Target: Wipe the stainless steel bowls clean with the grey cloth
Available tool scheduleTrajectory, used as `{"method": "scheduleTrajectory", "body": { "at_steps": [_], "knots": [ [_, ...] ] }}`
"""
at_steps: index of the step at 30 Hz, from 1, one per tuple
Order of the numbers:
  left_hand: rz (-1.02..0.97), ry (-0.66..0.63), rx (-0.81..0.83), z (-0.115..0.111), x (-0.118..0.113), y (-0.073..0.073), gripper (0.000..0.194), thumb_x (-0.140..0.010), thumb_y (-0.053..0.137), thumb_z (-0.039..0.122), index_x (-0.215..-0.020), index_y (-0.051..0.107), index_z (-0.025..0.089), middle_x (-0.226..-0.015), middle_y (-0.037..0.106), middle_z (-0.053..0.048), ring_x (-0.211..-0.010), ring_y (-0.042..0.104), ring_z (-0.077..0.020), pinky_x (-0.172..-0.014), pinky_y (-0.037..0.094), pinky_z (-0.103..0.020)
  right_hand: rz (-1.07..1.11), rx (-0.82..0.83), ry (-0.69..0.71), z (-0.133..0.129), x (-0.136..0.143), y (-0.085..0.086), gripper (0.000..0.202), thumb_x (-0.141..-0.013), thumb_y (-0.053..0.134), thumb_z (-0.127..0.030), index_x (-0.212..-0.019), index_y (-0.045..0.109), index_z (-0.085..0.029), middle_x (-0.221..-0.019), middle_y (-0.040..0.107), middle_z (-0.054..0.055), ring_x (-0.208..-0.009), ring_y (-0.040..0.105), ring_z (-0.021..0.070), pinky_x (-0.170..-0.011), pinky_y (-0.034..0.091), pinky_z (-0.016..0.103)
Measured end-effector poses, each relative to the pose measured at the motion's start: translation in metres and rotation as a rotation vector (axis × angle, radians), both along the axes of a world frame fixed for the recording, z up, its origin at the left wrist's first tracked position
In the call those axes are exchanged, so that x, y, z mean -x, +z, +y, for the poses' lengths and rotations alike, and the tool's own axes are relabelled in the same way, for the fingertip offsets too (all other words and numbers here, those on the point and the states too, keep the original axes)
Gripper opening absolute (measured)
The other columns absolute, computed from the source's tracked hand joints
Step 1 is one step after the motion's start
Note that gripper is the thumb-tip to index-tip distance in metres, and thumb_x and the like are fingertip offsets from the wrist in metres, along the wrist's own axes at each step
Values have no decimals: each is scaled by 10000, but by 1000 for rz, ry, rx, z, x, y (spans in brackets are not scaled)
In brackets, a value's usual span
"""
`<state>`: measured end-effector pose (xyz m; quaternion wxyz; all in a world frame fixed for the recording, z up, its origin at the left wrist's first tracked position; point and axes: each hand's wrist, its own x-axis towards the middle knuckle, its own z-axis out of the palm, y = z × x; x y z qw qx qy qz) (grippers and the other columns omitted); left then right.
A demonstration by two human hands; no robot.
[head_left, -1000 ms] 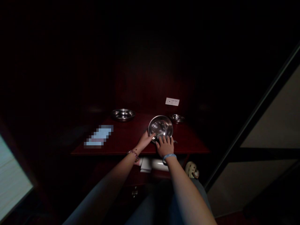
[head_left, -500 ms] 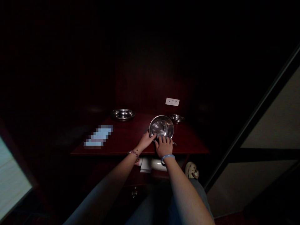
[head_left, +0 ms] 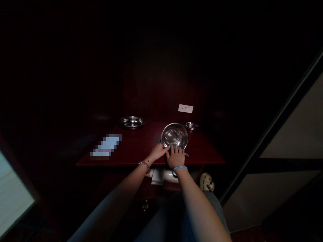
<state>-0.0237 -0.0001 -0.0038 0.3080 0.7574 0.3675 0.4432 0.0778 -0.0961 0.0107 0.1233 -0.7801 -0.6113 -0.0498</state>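
A shiny metal bowl point(head_left: 174, 131) is tilted on the dark red desk, its open side turned toward me. My left hand point(head_left: 156, 152) grips it at the lower left, thumb over the rim and the other fingers hidden behind. My right hand point(head_left: 176, 157) presses a grey cloth point(head_left: 187, 155) over the near part of the rim, with its fingertips just inside. Only small bits of the cloth show, at the fingertips and to the right of the hand. A smaller metal bowl point(head_left: 191, 126) sits just behind on the right.
At the back left of the desk point(head_left: 136, 148) stands a wide, shallow metal dish point(head_left: 132, 123). A blurred-out pale blue rectangle point(head_left: 107, 145) lies in front of it. A white socket plate point(head_left: 186, 108) is on the back wall. White items point(head_left: 157, 176) lie on a shelf below.
The bowl and both hands have shifted very slightly. My right hand has slid a little to the left along the near rim with the cloth. My left hand keeps its grip.
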Motion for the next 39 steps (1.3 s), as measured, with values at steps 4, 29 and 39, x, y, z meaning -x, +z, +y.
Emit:
{"method": "scheduleTrajectory", "body": {
  "at_steps": [4,29,39],
  "knots": [
    [3,-19,36,-6,0,7,300,-784,673,412,-951,758,178,-1013,778,-114,-1033,703,-307,-906,538,-347,10,9,0,-2,2,2,643,-1025,294,-478,-1573,329,-143,-1601,356,161,-1469,320,360,-1157,223,513],
    [-256,141,36,20,3,-15,357,-830,502,217,-1158,620,140,-1144,717,-135,-1051,681,-242,-991,494,-375,-14,-52,184,-1,4,1,597,-1026,288,-497,-1545,391,-220,-1561,452,99,-1431,396,261,-1223,110,457],
    [-336,194,109,15,5,-10,251,-832,483,326,-910,658,164,-889,735,-59,-839,680,-202,-814,531,-303,-101,-74,100,-1,-15,6,512,-1022,305,-392,-1460,529,-253,-1492,545,50,-1474,340,266,-1231,-53,456]
  ]
}}
